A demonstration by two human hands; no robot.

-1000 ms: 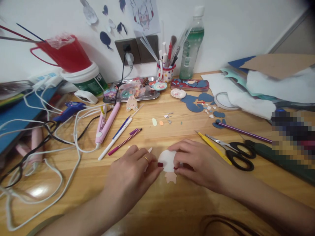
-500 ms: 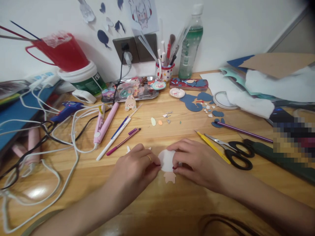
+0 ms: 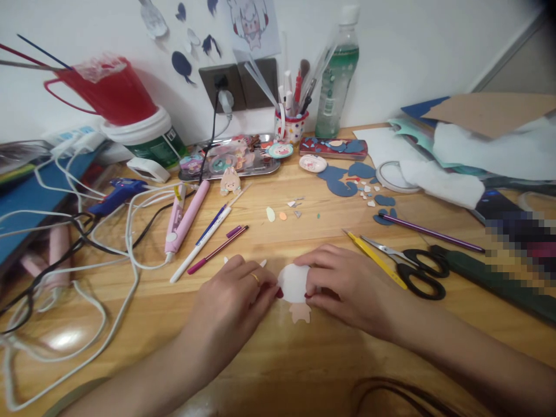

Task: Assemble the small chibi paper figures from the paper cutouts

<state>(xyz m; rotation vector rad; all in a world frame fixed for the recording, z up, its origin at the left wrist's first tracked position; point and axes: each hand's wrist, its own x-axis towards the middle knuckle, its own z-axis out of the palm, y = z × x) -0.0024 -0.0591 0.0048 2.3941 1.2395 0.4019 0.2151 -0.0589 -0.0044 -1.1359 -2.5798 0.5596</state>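
A white rounded paper piece (image 3: 293, 283) lies low in the middle of the desk, with a small pinkish body-shaped piece (image 3: 300, 313) joined at its lower edge. My right hand (image 3: 334, 278) has thumb and fingers closed on the right edge of the white piece. At the left edge is my left hand (image 3: 238, 295), its thumb and fingertips pinched together, a dark red bit showing at the tips. Small white pieces (image 3: 263, 263) show partly behind my left hand.
Scissors (image 3: 421, 272) and a yellow craft knife (image 3: 377, 260) lie to the right. Pens (image 3: 217, 250), a pink iron (image 3: 191, 220) and white cables (image 3: 130, 231) are at the left. Farther back stand a metal tray (image 3: 260, 171), a pen cup (image 3: 292, 127) and a bottle (image 3: 336, 87).
My left hand has shifted slightly left, uncovering more of the white piece's left edge. My right hand has stayed almost where it was.
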